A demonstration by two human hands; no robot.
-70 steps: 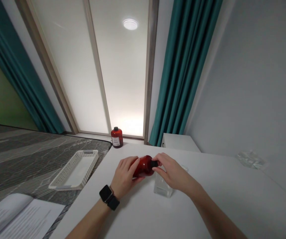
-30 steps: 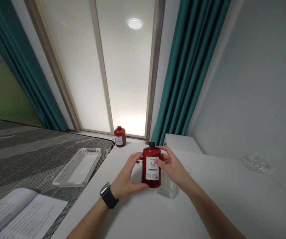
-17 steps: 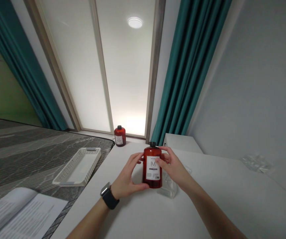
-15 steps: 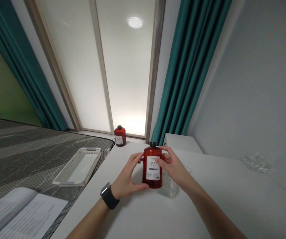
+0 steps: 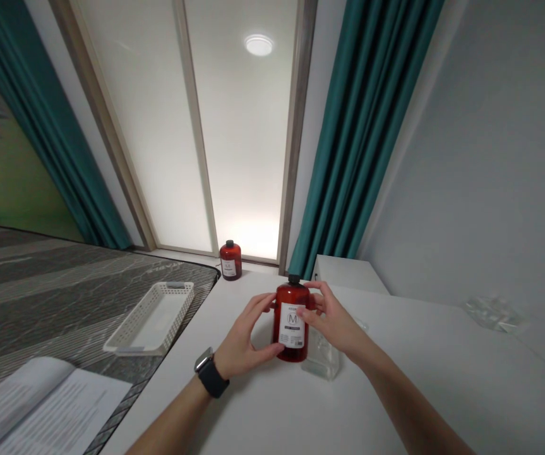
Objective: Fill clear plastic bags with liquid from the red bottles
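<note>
A dark red bottle (image 5: 292, 297) with a black cap and a white label marked M stands upright on the white table (image 5: 443, 379). My left hand (image 5: 244, 338), with a black watch on its wrist, curls round the bottle's left side. My right hand (image 5: 333, 322) grips the right side, fingertips on the label. Just behind my right hand and to the right of the bottle sits a clear glass container (image 5: 322, 361), partly hidden.
A second red bottle (image 5: 230, 260) stands on the sill by the window. A white plastic basket (image 5: 151, 311) and an open book (image 5: 40, 404) lie on the grey patterned surface at left. Crumpled clear plastic (image 5: 492, 313) lies far right. A small white cabinet (image 5: 348, 275) stands behind the table.
The bottle, held lying on its side with my right fingers at its cap 2.3 s ago, has been stood upright with the label toward me. Both hands stay on it, barely moving.
</note>
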